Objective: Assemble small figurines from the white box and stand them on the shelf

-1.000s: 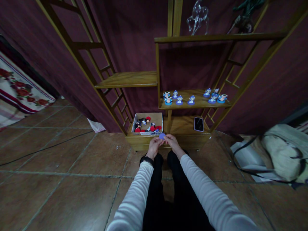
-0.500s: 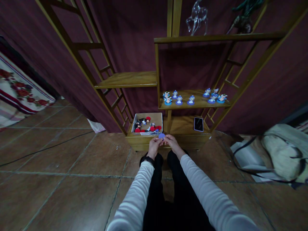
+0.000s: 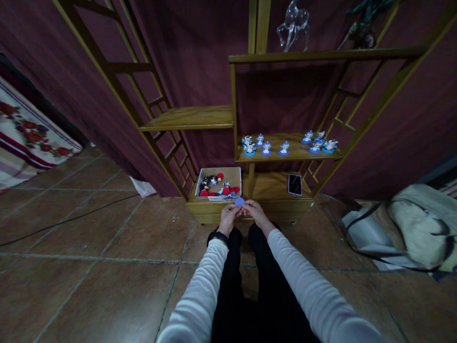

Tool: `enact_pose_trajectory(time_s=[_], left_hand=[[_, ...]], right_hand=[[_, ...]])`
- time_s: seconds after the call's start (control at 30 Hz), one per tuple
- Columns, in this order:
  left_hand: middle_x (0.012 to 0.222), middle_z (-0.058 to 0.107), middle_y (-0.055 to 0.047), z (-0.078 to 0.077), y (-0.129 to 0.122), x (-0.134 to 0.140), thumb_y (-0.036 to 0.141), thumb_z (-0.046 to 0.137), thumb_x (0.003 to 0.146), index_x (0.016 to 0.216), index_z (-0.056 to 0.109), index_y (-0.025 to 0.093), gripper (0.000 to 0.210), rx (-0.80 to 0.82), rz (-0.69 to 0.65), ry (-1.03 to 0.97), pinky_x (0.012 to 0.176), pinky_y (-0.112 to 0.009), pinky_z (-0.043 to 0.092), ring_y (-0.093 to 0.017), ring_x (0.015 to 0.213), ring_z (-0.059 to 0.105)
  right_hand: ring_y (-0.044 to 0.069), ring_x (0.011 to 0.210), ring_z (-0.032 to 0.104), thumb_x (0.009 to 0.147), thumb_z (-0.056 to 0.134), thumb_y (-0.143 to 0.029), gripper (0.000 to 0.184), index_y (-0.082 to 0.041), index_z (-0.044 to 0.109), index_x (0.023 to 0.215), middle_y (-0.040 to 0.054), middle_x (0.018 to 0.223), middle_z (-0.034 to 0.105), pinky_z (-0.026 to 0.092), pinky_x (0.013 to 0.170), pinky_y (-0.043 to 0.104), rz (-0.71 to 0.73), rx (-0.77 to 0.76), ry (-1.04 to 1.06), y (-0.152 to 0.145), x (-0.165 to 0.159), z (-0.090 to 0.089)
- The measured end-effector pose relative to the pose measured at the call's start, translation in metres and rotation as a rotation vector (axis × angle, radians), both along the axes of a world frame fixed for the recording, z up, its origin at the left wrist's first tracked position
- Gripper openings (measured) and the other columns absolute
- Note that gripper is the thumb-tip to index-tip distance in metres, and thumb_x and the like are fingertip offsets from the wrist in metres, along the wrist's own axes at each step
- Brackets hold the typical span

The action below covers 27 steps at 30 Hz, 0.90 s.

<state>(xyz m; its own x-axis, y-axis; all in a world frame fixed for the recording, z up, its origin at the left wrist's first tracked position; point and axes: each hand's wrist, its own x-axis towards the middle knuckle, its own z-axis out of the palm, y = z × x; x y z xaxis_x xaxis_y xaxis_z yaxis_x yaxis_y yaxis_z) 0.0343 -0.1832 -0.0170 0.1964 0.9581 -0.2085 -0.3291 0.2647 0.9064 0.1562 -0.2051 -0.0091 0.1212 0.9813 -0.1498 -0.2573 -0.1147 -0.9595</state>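
Between my two hands, in front of the shelf's low drawer front, is a small round purple disc (image 3: 239, 202). The fingers of my left hand (image 3: 228, 217) pinch its left side, and my right hand (image 3: 254, 210) grips its right side. Whatever is under or behind the disc is hidden. Just beyond my hands, a shallow cardboard box (image 3: 221, 172) holds several small figurines with red and black parts (image 3: 226, 190). On the shelf above stand several small figurines on purple and blue bases (image 3: 284, 148).
The wooden shelf unit (image 3: 280, 200) rises before me. A phone or tablet (image 3: 294, 184) lies on its bottom board. Higher up stands a clear glass horse (image 3: 294, 26) beside a dark green figure (image 3: 364, 28). A pale bag (image 3: 416, 226) sits at right; a black cable (image 3: 71, 220) crosses the tiles.
Both hands stay almost where they were, still holding the purple disc. The view has shifted very slightly; nothing else has visibly moved.
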Motion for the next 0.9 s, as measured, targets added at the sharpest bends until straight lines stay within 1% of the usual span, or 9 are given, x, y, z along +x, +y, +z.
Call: enact_pose_trajectory(time_s=[0.13,0.3,0.5,0.7,0.9], left_hand=[[0.062,0.065,-0.006,0.0015,-0.0006,-0.0015,0.025,0.075,0.059,0.069,0.060,0.010,0.023,-0.019,-0.018,-0.034,0.057,-0.022,0.046,-0.010,0.056,0.060],[0.064,0.066,-0.006,0.0023,-0.0014,-0.0030,0.025,0.075,0.059,0.070,0.061,0.011,0.022,-0.026,-0.031,-0.065,0.058,-0.022,0.046,-0.010,0.057,0.060],[0.064,0.065,-0.006,-0.0013,0.0001,-0.0011,0.028,0.076,0.057,0.068,0.061,0.011,0.025,0.028,-0.016,-0.069,0.057,-0.021,0.043,-0.010,0.057,0.058],[0.059,0.062,-0.001,-0.0032,-0.0002,0.0007,0.032,0.077,0.054,0.066,0.058,0.013,0.029,0.074,0.042,-0.005,0.053,-0.021,0.039,-0.008,0.052,0.054],[0.059,0.059,0.001,0.0005,-0.0035,0.0026,0.033,0.073,0.057,0.066,0.056,0.015,0.027,0.131,0.094,0.090,0.056,-0.022,0.040,-0.008,0.053,0.052]], right_hand=[[0.007,0.048,0.051,0.059,0.069,-0.042,0.029,-0.017,0.059,0.071,-0.0022,0.059,0.061,0.042,0.050,0.020,0.002,0.004,0.009,-0.0008,0.0001,0.0019],[0.007,0.049,0.052,0.060,0.069,-0.045,0.033,-0.017,0.060,0.075,-0.0012,0.062,0.062,0.043,0.050,0.021,-0.019,0.005,0.037,0.0004,0.0004,-0.0013],[0.008,0.050,0.053,0.064,0.065,-0.050,0.035,-0.017,0.059,0.073,0.0000,0.062,0.063,0.045,0.050,0.021,-0.025,0.003,0.048,0.0006,0.0008,-0.0007],[0.010,0.049,0.054,0.070,0.056,-0.058,0.041,-0.017,0.058,0.073,0.0023,0.059,0.063,0.045,0.047,0.022,-0.047,-0.033,0.048,-0.0004,-0.0001,0.0051],[0.011,0.047,0.055,0.071,0.056,-0.059,0.041,-0.018,0.058,0.073,0.0029,0.058,0.063,0.046,0.047,0.022,-0.065,-0.048,0.055,-0.0002,0.0003,0.0038]])
